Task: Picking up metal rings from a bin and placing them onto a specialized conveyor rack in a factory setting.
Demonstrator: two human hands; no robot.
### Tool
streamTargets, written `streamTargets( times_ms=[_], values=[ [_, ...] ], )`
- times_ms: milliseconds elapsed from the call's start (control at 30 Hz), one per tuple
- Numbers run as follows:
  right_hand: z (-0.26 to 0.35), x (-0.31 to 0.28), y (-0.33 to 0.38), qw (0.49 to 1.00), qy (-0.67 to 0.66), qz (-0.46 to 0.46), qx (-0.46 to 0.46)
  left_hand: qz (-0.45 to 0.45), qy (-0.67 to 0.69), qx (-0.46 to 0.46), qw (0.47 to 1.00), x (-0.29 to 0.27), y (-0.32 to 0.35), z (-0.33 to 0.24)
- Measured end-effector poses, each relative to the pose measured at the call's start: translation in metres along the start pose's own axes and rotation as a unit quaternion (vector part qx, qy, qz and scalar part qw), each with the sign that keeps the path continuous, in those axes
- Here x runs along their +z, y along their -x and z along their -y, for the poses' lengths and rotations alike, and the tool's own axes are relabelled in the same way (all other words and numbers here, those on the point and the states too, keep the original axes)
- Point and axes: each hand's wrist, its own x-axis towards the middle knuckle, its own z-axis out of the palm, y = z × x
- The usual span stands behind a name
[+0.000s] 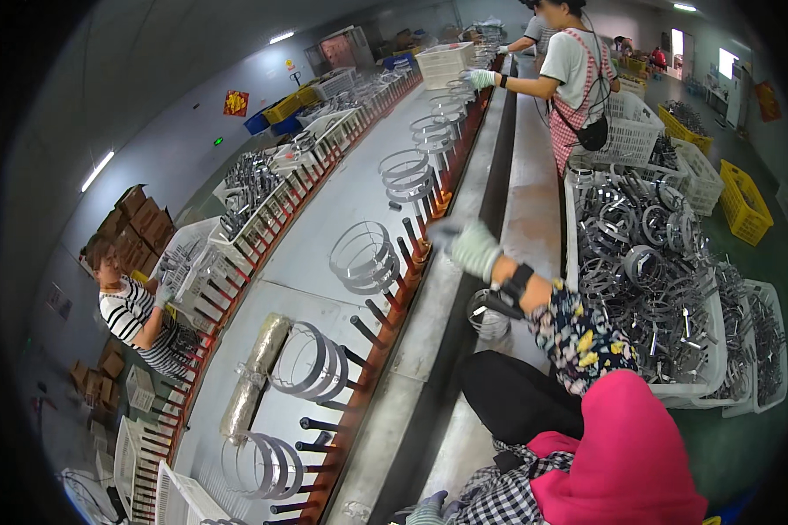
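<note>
My right hand (471, 247), in a pale glove with greyish fingertips, reaches over the metal ledge toward the row of upright pegs. It is smeared by motion, so its fingers and anything in them cannot be made out. A black band and a dark device sit at that wrist, below a floral sleeve. Under the forearm, a bundle of thin metal rings (492, 319) is partly hidden. At the lower edge, my gloved left hand (429, 509) lies by the checked cloth (499, 499), mostly cut off. Stacks of metal band rings (366, 262) stand along the pegs (368, 328).
A white crate (716, 350) heaped with metal clamps stands at my right. On the long table lie more ring stacks (311, 359) and a plastic-wrapped bundle (258, 376). One co-worker (578, 79) stands ahead along the ledge; another (140, 306) works across the table.
</note>
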Motion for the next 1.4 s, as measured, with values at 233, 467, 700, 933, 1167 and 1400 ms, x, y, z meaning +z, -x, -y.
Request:
streamTargets(
  times_ms=[233,467,700,933,1167,1400],
  values=[
    [-0.030,-0.010,-0.148,0.982,0.035,-0.176,0.055,0.023,-0.055,-0.010,0.998,-0.014,-0.014,-0.002],
    [-0.064,-0.010,-0.247,0.920,0.390,0.001,0.021,0.038,-0.045,0.006,0.998,-0.027,-0.027,-0.020],
    [0.006,0.042,-0.197,0.879,0.458,0.124,0.041,0.065,-0.066,-0.079,0.993,-0.041,-0.015,-0.036],
    [0.026,0.057,-0.174,0.794,0.556,0.233,-0.077,0.053,-0.050,-0.059,0.996,-0.038,-0.006,-0.029],
    [0.048,0.077,-0.146,0.694,0.628,0.296,-0.191,0.045,-0.007,-0.062,0.997,-0.024,-0.009,-0.008],
    [0.063,0.096,-0.112,0.746,0.560,0.302,-0.193,0.037,0.052,-0.088,0.994,-0.016,-0.008,-0.002]
  ],
)
